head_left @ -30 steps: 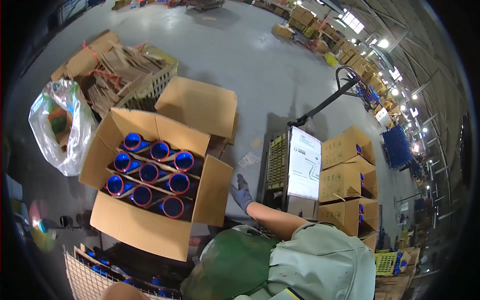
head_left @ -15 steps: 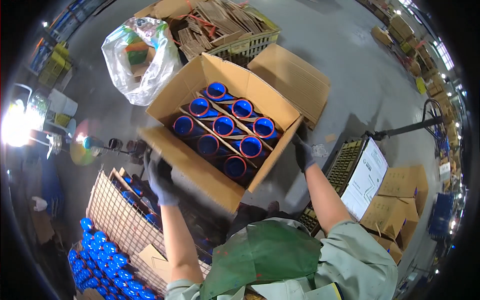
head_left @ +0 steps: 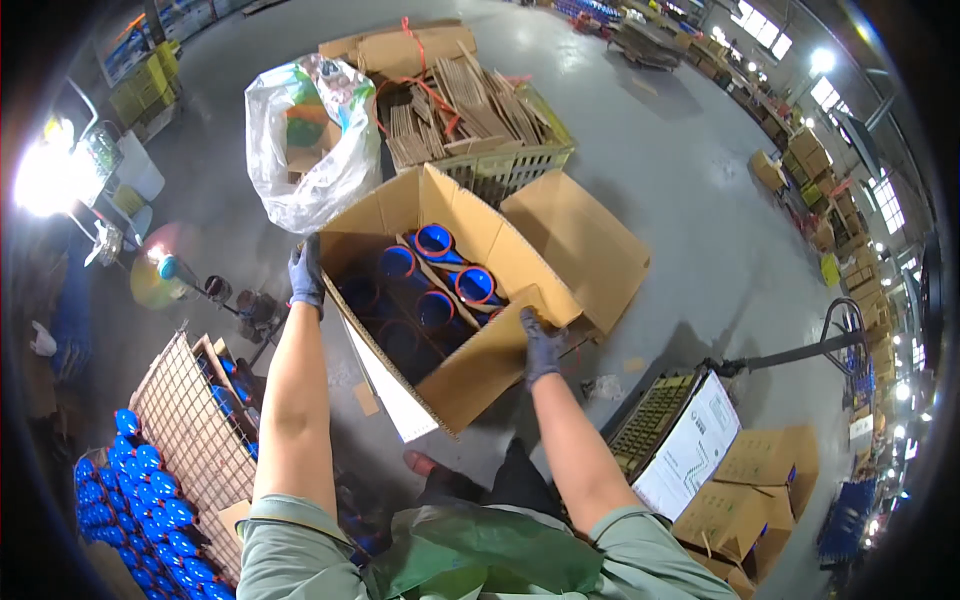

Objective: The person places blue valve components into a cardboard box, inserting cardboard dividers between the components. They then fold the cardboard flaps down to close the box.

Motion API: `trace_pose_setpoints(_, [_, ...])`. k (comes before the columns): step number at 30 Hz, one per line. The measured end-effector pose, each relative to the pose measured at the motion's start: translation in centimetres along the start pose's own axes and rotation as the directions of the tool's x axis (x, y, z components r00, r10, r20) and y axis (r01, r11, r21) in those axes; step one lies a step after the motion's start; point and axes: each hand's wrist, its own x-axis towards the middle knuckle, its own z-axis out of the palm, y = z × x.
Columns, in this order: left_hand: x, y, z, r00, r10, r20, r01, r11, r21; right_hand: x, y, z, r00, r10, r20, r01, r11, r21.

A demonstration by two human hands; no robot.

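Gripping an open carton at two opposite sides, both gloved hands closed on cardboard.

Nearest, the right hand clamps the near wall's top edge, fingers curled over it; the left hand clasps the far-left corner, arm stretched further out. Between them the carton sits straight ahead, tipped toward the person, its long axis running from lower right to upper left, so the right hand is the closer one. Inside stand blue tubes in cardboard dividers. Beyond lie a clear bag and a crate of flattened cardboard; a wire basket stands at left.
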Motion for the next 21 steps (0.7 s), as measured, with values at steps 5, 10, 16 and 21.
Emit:
trace_pose_setpoints(5, [-3.4, 2.0, -2.5, 0.997, 0.076, 0.03, -0.081, 0.962, 0.26, -1.5, -0.9, 2.5, 0.997, -0.034, -0.073, 0.012, 0.962, -0.273])
trace_pose_setpoints(10, [-12.7, 4.8, -4.8, 0.961, 0.204, -0.186, -0.145, 0.947, 0.287, 1.7, 0.0, 1.1, 0.971, -0.131, 0.199, 0.17, 0.966, -0.194])
trace_pose_setpoints(16, [-31.3, 8.2, -7.6, 0.928, 0.081, -0.364, -0.08, 0.997, 0.019, 3.1, -1.8, 5.6, 0.754, -0.154, 0.638, 0.367, 0.905, -0.216])
trace_pose_setpoints(21, [-47.8, 8.3, -1.0, 0.798, -0.074, -0.599, -0.041, 0.983, -0.177, 5.0, -0.8, 9.8, 0.465, 0.153, 0.872, 0.049, 0.979, -0.198])
